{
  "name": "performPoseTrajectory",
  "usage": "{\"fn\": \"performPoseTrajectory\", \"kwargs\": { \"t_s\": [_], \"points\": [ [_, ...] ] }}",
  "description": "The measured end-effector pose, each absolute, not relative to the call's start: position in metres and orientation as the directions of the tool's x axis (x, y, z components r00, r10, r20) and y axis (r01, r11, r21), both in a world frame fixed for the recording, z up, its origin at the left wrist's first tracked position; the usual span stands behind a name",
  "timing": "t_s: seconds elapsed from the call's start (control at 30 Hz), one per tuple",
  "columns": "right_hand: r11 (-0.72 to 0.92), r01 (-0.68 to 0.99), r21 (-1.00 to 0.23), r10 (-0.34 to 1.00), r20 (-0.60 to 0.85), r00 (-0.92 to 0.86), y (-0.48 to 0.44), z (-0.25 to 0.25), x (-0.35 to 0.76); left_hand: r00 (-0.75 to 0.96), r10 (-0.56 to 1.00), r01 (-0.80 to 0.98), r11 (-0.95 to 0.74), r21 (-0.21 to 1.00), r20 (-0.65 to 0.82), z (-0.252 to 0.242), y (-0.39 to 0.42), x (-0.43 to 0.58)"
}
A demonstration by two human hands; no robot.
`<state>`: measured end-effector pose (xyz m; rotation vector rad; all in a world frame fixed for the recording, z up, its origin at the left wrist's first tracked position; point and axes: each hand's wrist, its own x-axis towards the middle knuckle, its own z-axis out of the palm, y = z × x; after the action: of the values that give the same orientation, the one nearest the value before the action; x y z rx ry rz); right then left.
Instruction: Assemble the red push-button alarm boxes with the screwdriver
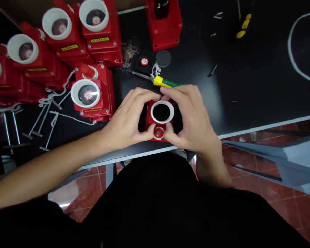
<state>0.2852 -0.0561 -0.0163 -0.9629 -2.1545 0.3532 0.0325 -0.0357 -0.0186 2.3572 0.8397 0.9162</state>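
Note:
A small red box cover [151, 119] with a white ring [162, 112] around a dark round opening and a red button [159, 133] lies near the front edge of the black table [248, 86]. My left hand [127, 117] grips its left side, fingers curled over the top and thumb by the button. My right hand [193, 117] grips its right side in the same way. Both hands are closed on the cover.
Several red boxes with white rings [90, 94] stand at the back left, with white strings and metal rods [45, 120] beside them. A yellow-green screwdriver [162, 82], a clear disc [163, 58], a small red-and-black round part [144, 62] and another red box [164, 22] lie behind my hands. A white ring outline [290, 48] is far right.

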Motion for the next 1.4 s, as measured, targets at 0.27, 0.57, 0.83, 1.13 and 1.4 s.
{"fn": "performPoseTrajectory", "kwargs": {
  "t_s": [0.27,0.57,0.83,1.13,1.4],
  "points": [
    [0.678,0.509,-0.530,0.735,0.516,-0.440,-0.0549,-0.0229,0.2855,0.591,0.686,0.380,-0.701,0.604,0.424,-0.0177,-0.0366,0.0330],
    [0.669,0.522,-0.529,0.742,0.506,-0.440,-0.0550,-0.0245,0.2851,0.595,0.685,0.384,-0.703,0.599,0.421,-0.0176,-0.0373,0.0334],
    [0.681,0.468,-0.563,0.729,0.470,-0.497,-0.0543,-0.0216,0.2896,0.607,0.673,0.379,-0.712,0.591,0.422,-0.0180,-0.0360,0.0330],
    [0.684,0.464,-0.563,0.729,0.495,-0.473,-0.0543,-0.0247,0.2865,0.605,0.664,0.355,-0.719,0.597,0.440,-0.0168,-0.0364,0.0333],
    [0.687,0.487,-0.540,0.727,0.507,-0.463,-0.0555,-0.0230,0.2853,0.610,0.662,0.349,-0.717,0.603,0.435,-0.0187,-0.0363,0.0333]
  ]
}}
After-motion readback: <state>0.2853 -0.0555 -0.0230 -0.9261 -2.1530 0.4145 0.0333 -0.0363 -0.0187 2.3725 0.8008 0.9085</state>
